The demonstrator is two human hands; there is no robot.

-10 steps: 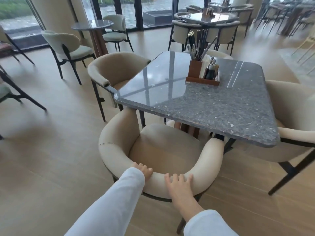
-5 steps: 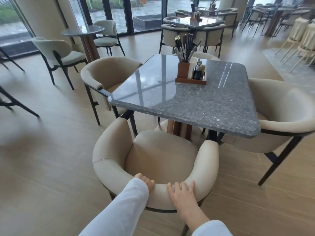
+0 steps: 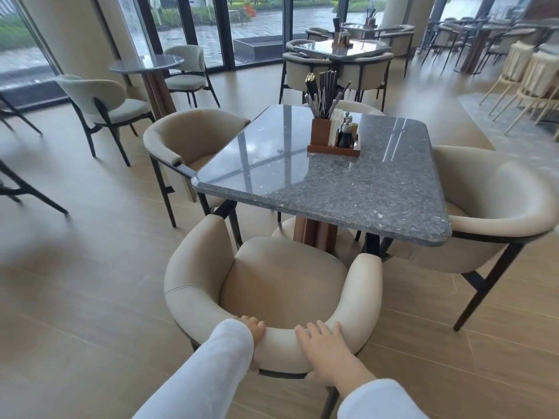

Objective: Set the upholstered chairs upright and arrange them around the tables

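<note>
Cream chair (image 3: 284, 282) faces the worktop's (image 3: 332, 192) near edge; left hand (image 3: 255, 329) curled, right hand's (image 3: 326, 352) fingers (image 3: 321, 331) spread, gripping its back, probably to push.

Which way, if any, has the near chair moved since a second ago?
Yes: the chair has slid back, away from the table; its arms now clear the table edge.

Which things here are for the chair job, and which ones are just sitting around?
For the job: near chair, its back held by left hand and right hand; grey table; left chair; right chair.
Just lying about: cutlery holder, pepper grinder.
</note>
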